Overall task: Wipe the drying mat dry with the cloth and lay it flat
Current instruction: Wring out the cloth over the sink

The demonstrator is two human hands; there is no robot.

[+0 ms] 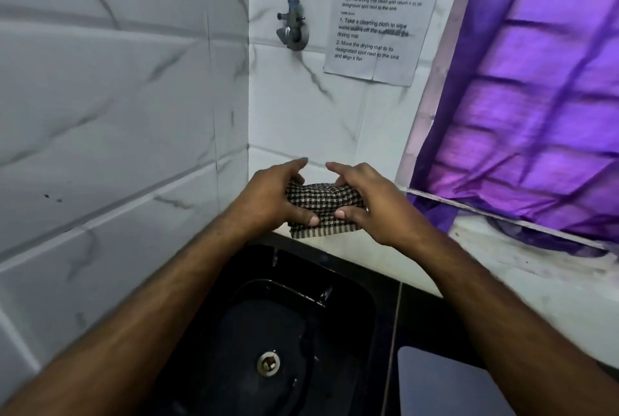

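Head view — A: Both my hands, left hand (268, 197) and right hand (371, 204), grip the folded cloth (323, 206) above the sink (361, 285).
B: Mat?
A: Possibly the dark sheet (445, 385) right of the sink; I'd keep the cloth folded, wipe firmly.

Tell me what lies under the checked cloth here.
Below the checked cloth, held by the left hand and right hand, show the black sink rim and white wall tile. Its underside is hidden.
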